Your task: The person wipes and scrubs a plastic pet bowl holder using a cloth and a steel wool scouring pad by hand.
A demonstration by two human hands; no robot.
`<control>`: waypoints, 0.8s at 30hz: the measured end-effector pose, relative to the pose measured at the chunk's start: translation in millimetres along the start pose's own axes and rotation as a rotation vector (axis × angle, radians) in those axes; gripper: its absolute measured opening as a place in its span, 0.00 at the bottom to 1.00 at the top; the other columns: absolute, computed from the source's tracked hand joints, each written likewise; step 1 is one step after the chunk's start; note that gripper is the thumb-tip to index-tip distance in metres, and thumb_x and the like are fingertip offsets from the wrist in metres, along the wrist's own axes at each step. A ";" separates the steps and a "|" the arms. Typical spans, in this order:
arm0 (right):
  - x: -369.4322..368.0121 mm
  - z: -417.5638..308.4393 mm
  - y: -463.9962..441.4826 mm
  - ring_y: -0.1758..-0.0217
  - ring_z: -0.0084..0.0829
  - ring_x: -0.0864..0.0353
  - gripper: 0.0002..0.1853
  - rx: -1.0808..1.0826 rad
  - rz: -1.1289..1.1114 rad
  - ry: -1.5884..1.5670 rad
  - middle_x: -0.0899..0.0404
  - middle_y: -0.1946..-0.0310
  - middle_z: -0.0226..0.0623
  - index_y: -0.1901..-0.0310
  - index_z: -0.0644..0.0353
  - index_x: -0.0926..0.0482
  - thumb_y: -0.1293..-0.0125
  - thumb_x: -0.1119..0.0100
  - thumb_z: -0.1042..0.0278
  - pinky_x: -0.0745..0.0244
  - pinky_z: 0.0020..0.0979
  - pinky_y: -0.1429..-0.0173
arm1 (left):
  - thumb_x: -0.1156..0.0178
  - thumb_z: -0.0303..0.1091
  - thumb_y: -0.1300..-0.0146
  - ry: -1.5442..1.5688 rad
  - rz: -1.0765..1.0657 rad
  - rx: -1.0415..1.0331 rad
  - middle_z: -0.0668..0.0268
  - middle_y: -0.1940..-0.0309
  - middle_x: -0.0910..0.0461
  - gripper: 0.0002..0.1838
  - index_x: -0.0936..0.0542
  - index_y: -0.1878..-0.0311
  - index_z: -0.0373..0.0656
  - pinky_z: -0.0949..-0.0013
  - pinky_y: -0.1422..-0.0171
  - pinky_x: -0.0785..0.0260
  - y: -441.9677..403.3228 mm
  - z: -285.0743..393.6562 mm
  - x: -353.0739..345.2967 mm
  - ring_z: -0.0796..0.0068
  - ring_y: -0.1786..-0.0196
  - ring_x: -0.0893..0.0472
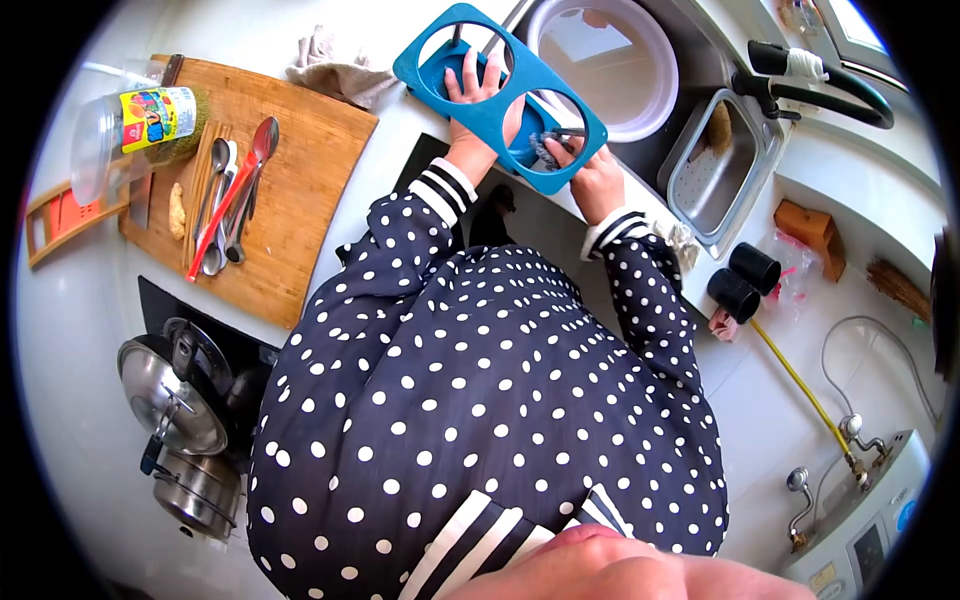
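A blue plastic rack (490,115) with two large round openings is held tilted at the edge of the sink. My left hand (482,105) reaches through the left opening, its fingers spread against the rack's inner part. At the right opening, my right hand (592,178) has its fingers closed on a grey wire scrubber (543,150), which touches the inside of the rack. Behind the rack, a white round basin (655,90) holds cloudy water in the sink.
On the left, a wooden board (285,190) carries spoons, chopsticks, a ginger piece and a plastic jar (135,130). A crumpled cloth (345,75) lies behind it. Right of the basin are a metal strainer basket (715,170), a black faucet (820,90) and two black cups (745,280).
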State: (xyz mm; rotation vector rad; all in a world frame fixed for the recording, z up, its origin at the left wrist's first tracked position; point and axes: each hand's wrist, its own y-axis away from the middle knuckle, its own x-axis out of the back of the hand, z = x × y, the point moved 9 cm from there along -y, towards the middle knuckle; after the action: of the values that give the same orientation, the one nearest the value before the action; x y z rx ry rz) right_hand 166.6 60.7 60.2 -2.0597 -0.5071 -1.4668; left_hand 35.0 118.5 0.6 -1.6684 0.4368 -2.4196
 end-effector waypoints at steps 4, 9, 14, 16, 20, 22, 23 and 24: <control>-9.7 21.3 7.0 0.54 0.38 0.24 0.23 0.020 -0.017 0.003 0.23 0.55 0.31 0.51 0.43 0.18 0.51 0.38 0.73 0.23 0.35 0.52 | 0.51 0.46 0.31 0.007 -0.022 0.003 0.54 0.38 0.32 0.18 0.18 0.51 0.47 0.31 0.33 0.53 0.1 -2.3 -0.4 0.47 0.29 0.46; 7.1 94.0 -8.4 0.58 0.39 0.22 0.18 -0.257 -0.152 -0.407 0.24 0.60 0.37 0.52 0.58 0.19 0.47 0.38 0.82 0.26 0.30 0.54 | 0.50 0.47 0.31 0.009 -0.049 -0.038 0.56 0.37 0.32 0.19 0.19 0.49 0.47 0.32 0.31 0.55 3.4 0.0 -4.8 0.47 0.28 0.49; -52.2 86.3 -51.1 0.57 0.29 0.25 0.11 -0.237 -0.700 -0.807 0.25 0.59 0.36 0.54 0.65 0.22 0.40 0.38 0.76 0.30 0.27 0.48 | 0.47 0.48 0.34 0.009 -0.064 -0.022 0.60 0.37 0.32 0.17 0.18 0.50 0.51 0.34 0.31 0.55 2.6 -0.8 -1.4 0.50 0.28 0.47; -71.9 65.8 -56.8 0.56 0.33 0.24 0.11 -0.039 -0.735 -0.907 0.24 0.59 0.38 0.56 0.64 0.21 0.41 0.37 0.75 0.30 0.30 0.49 | 0.43 0.46 0.39 0.003 -0.037 -0.032 0.62 0.39 0.32 0.16 0.21 0.49 0.56 0.33 0.34 0.51 5.2 -1.6 -2.0 0.49 0.31 0.41; -71.8 88.0 -62.6 0.56 0.39 0.24 0.13 0.146 -0.837 -0.626 0.25 0.61 0.40 0.55 0.63 0.20 0.43 0.35 0.75 0.29 0.33 0.49 | 0.41 0.47 0.41 -0.037 -0.040 -0.023 0.63 0.38 0.32 0.16 0.18 0.51 0.54 0.34 0.32 0.53 5.7 -0.8 -0.9 0.51 0.30 0.42; -69.8 88.7 -59.7 0.57 0.39 0.23 0.12 0.109 -0.814 -0.727 0.25 0.63 0.40 0.55 0.64 0.20 0.42 0.36 0.76 0.28 0.33 0.50 | 0.41 0.47 0.41 -0.050 -0.051 -0.024 0.63 0.38 0.32 0.17 0.18 0.51 0.54 0.35 0.32 0.53 4.0 -1.3 -1.6 0.51 0.29 0.42; -69.1 84.2 -59.9 0.58 0.39 0.23 0.12 0.113 -0.782 -0.754 0.25 0.63 0.39 0.55 0.64 0.20 0.42 0.37 0.76 0.28 0.33 0.50 | 0.41 0.47 0.41 -0.051 -0.060 -0.022 0.64 0.38 0.32 0.17 0.17 0.51 0.54 0.35 0.32 0.54 5.6 -1.0 -1.5 0.52 0.29 0.43; -66.5 79.9 -64.8 0.58 0.38 0.23 0.12 0.127 -0.746 -0.781 0.25 0.63 0.39 0.55 0.64 0.20 0.42 0.37 0.76 0.28 0.33 0.50 | 0.41 0.47 0.41 -0.049 -0.056 -0.018 0.64 0.38 0.32 0.17 0.17 0.51 0.54 0.35 0.32 0.54 4.0 -1.8 -2.1 0.52 0.29 0.43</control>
State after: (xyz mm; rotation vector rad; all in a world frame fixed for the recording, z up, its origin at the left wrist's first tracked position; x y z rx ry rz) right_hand 164.7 162.3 -8.2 -2.4071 -1.7685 -0.8369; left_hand 34.0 115.7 -3.2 -1.7666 0.4107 -2.4147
